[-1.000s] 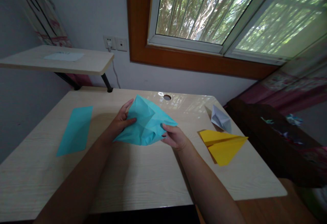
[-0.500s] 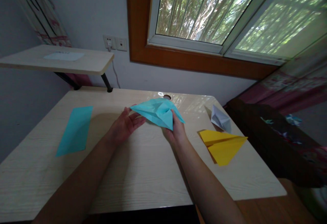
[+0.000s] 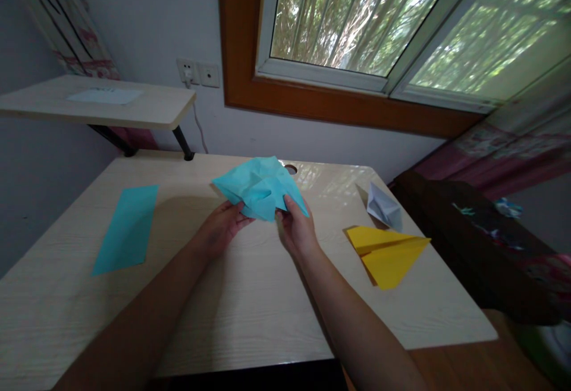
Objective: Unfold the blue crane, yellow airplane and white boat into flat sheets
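Note:
A creased sheet of light-blue folded paper [image 3: 256, 184] is held above the middle of the table, its top spread wide and pointed at both sides. My left hand [image 3: 223, 227] grips its lower left edge, fingertips partly hidden under the paper. On the lower right edge, my right hand [image 3: 298, 224] pinches it with the thumb on top and the fingers beneath. Flat on the table to the left lies a blue paper rectangle [image 3: 127, 230]. To the right rest a yellow paper plane [image 3: 387, 255] and, just behind it, a white folded paper piece [image 3: 383, 206].
A raised shelf [image 3: 151, 111] on black legs stands at the back left, bearing a white paper sheet [image 3: 104, 95]. A round cable hole [image 3: 291, 169] sits near the table's [image 3: 254, 302] back edge. Dark furniture [image 3: 468, 248] with small items stands beyond the right edge.
The folded blue paper has shifted slightly left and turned, showing its broad creased face. My left hand has moved right and closed on its lower edge; my right hand has moved slightly left.

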{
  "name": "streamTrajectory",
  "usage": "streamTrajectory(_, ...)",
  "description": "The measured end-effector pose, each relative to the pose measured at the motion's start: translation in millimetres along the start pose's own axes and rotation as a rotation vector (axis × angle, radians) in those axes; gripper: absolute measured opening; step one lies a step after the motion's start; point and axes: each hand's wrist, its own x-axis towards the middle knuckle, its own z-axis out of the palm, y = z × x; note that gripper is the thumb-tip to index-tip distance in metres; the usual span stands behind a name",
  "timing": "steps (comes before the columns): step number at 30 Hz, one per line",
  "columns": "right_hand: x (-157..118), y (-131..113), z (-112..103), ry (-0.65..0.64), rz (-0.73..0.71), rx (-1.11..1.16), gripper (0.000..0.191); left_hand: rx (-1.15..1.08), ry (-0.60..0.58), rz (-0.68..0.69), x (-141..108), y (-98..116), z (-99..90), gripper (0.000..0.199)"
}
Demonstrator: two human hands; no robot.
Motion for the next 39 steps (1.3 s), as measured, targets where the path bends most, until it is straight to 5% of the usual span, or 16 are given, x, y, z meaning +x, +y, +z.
streamTrajectory(11,2.0,-14.7,-3.0,-0.094,0.114,0.141,0.018,-0.08,0.029,0.042,-0.5,4.7,-2.8,0.021)
streamTrajectory(21,-1.0,-22.8,-0.9,-0.272,0.205,0.036,0.023,0.011,0.061,-0.002,-0.1,15.5,-2.5,0.012)
streamTrajectory(36,2.5,-16.0,-3.3,-0.134,0.125,-0.014,0.026,0.037,0.176,0.018,6.2,20.4,-14.3,0.014)
streamTrajectory(39,1.2,-18.1,-1.1,-0.114,0.115,-0.031,0.027,0.068,0.294,0.093,3.8,25.2,-8.5,0.042)
